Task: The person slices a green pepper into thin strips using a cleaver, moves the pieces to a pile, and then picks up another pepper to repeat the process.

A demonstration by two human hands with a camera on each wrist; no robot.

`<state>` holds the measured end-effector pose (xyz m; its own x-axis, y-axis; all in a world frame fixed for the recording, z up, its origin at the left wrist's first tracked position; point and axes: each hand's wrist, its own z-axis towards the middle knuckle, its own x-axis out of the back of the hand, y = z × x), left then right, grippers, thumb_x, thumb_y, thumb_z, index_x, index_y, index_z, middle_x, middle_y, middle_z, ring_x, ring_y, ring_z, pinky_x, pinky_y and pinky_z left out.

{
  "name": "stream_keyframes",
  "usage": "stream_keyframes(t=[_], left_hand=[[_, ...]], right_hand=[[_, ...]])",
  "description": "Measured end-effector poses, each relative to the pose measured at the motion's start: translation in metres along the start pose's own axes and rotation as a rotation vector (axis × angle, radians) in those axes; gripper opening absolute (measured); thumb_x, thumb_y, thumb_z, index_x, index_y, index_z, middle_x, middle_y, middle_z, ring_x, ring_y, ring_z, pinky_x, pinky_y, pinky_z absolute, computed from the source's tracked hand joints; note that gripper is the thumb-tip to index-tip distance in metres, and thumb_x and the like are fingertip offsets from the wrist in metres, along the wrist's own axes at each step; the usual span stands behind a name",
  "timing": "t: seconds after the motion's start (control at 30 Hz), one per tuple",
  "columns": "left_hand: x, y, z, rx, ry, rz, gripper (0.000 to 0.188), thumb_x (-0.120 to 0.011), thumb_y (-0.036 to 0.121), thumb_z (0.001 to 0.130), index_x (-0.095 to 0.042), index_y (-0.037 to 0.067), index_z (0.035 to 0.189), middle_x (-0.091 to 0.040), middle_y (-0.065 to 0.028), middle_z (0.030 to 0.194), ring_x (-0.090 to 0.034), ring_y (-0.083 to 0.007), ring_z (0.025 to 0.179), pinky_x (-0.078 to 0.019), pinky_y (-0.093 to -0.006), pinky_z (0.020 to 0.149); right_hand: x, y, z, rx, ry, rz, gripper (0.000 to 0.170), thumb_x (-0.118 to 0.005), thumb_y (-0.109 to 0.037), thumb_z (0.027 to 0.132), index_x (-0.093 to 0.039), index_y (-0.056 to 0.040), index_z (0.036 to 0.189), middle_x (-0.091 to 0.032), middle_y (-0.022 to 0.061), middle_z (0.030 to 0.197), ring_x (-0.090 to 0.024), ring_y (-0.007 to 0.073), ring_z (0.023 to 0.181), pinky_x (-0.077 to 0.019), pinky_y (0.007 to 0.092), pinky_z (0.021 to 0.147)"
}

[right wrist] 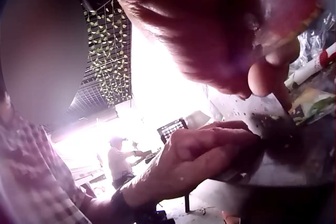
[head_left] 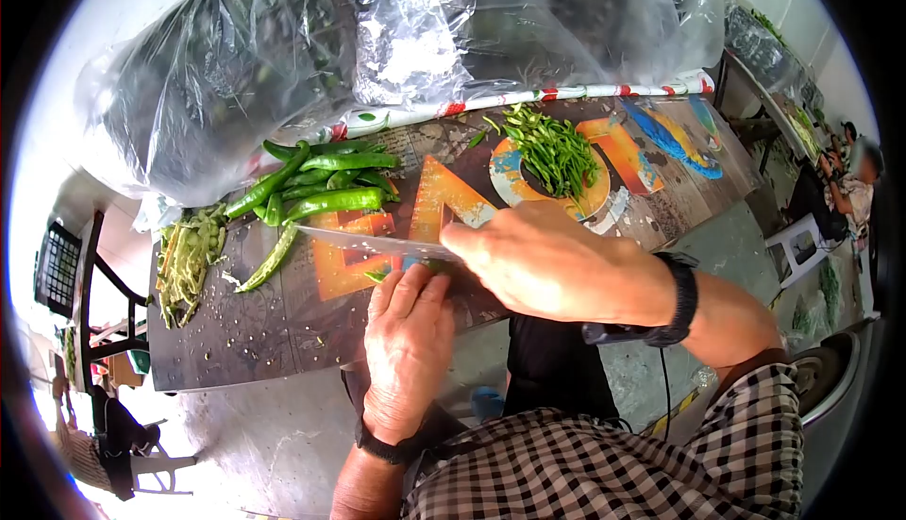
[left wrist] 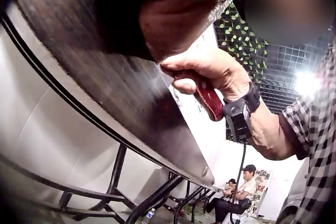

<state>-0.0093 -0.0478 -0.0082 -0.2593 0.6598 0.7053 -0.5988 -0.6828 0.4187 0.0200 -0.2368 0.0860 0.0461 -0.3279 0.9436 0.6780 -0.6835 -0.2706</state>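
Observation:
My right hand [head_left: 566, 260] grips a knife by its red handle [left wrist: 209, 100], and the broad blade [head_left: 377, 243] reaches leftward over the table. Below the blade, my left hand [head_left: 408, 345] holds a green pepper [head_left: 432, 264] against the tabletop; the fingers cover most of it. Several whole green peppers [head_left: 335, 201] lie heaped just beyond the blade. A paler length of pepper [head_left: 268, 263] lies near the knife's tip. Sliced green pepper strips [head_left: 557, 154] form a pile beyond my right hand.
Pale pepper scraps [head_left: 189, 260] lie at the left end of the patterned table [head_left: 274, 341], with seeds scattered nearby. Clear plastic sheeting [head_left: 415, 29] covers bulky stuff along the far edge. People sit on either side, and a black crate [head_left: 58, 268] stands far left.

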Motion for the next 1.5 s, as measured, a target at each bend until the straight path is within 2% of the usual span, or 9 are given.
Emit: stream_keyframes(t=[0.2,0.33,0.43,1.0,1.1,1.13,1.27,1.4,1.5], left_hand=[[0.001,-0.001,-0.001,-0.005,0.003,0.013,0.025,-0.066,0.001,0.079,-0.068,0.000,0.104,-0.065,-0.0157,0.109,-0.060,-0.0383,0.104,-0.0489,-0.0448,0.094],[0.004,0.003,-0.001,-0.001,-0.036,0.020,0.027,-0.066,0.004,0.081,-0.066,0.000,0.108,-0.064,-0.0163,0.114,-0.059,-0.0381,0.107,-0.0475,-0.0450,0.098],[0.003,0.003,-0.002,-0.005,-0.019,0.032,0.028,-0.064,0.003,0.081,-0.066,-0.001,0.109,-0.064,-0.0168,0.114,-0.059,-0.0380,0.107,-0.0475,-0.0452,0.098],[-0.001,0.002,-0.002,-0.012,0.042,0.021,0.025,-0.064,-0.001,0.079,-0.068,-0.001,0.104,-0.067,-0.0180,0.111,-0.060,-0.0408,0.108,-0.0493,-0.0460,0.095],[0.001,0.000,-0.001,-0.027,0.016,0.010,0.026,-0.065,0.001,0.080,-0.066,0.000,0.106,-0.065,-0.0168,0.113,-0.059,-0.0401,0.111,-0.0488,-0.0453,0.098],[0.002,-0.001,-0.002,-0.031,-0.002,0.009,0.027,-0.065,0.002,0.080,-0.066,0.001,0.107,-0.065,-0.0163,0.114,-0.058,-0.0397,0.113,-0.0485,-0.0448,0.099],[0.001,-0.001,-0.002,-0.021,0.059,-0.016,0.021,-0.061,-0.005,0.080,-0.067,-0.002,0.100,-0.066,-0.0162,0.105,-0.061,-0.0366,0.097,-0.0501,-0.0425,0.088],[0.003,0.003,-0.002,-0.021,0.055,-0.005,0.022,-0.062,-0.005,0.079,-0.067,-0.001,0.101,-0.065,-0.0153,0.106,-0.060,-0.0364,0.098,-0.0505,-0.0423,0.088],[0.004,0.002,-0.002,-0.025,0.025,0.013,0.026,-0.063,-0.004,0.078,-0.066,0.000,0.103,-0.064,-0.0143,0.108,-0.059,-0.0370,0.103,-0.0510,-0.0432,0.090]], right_hand=[[-0.009,0.007,0.008,0.043,0.078,-0.012,0.011,-0.062,-0.009,0.083,-0.061,-0.0007,0.090,-0.065,0.0196,0.068,-0.068,0.0349,0.064,-0.0520,0.0441,0.055],[-0.003,0.014,-0.009,-0.105,0.090,-0.113,0.011,-0.062,-0.006,0.084,-0.063,0.0023,0.090,-0.062,0.0191,0.062,-0.065,0.0364,0.057,-0.0502,0.0462,0.053],[0.005,0.008,-0.024,-0.088,0.097,-0.025,0.011,-0.062,-0.006,0.085,-0.063,0.0024,0.091,-0.061,0.0190,0.062,-0.064,0.0366,0.057,-0.0493,0.0468,0.052],[0.003,-0.008,-0.004,-0.033,-0.042,-0.036,0.012,-0.061,-0.009,0.084,-0.059,0.0008,0.091,-0.064,0.0171,0.070,-0.067,0.0343,0.068,-0.0528,0.0435,0.060],[-0.016,-0.003,0.012,0.135,0.084,-0.064,0.012,-0.061,-0.009,0.084,-0.059,0.0002,0.091,-0.065,0.0172,0.072,-0.068,0.0332,0.070,-0.0537,0.0418,0.061],[-0.018,-0.002,0.015,0.109,0.076,-0.066,0.020,-0.065,-0.007,0.080,-0.057,-0.0023,0.097,-0.065,0.0175,0.071,-0.067,0.0370,0.067,-0.0521,0.0461,0.057],[-0.012,0.005,0.004,0.076,0.128,-0.099,0.010,-0.062,-0.009,0.083,-0.059,-0.0007,0.088,-0.066,0.0179,0.071,-0.069,0.0338,0.068,-0.0533,0.0430,0.058],[0.002,0.010,-0.016,-0.072,0.102,-0.087,0.009,-0.061,-0.006,0.084,-0.062,0.0006,0.090,-0.064,0.0186,0.064,-0.066,0.0351,0.059,-0.0512,0.0461,0.053],[0.007,0.003,-0.025,-0.069,0.105,-0.022,0.010,-0.062,-0.006,0.084,-0.062,0.0006,0.091,-0.063,0.0187,0.064,-0.066,0.0362,0.060,-0.0500,0.0465,0.053]])
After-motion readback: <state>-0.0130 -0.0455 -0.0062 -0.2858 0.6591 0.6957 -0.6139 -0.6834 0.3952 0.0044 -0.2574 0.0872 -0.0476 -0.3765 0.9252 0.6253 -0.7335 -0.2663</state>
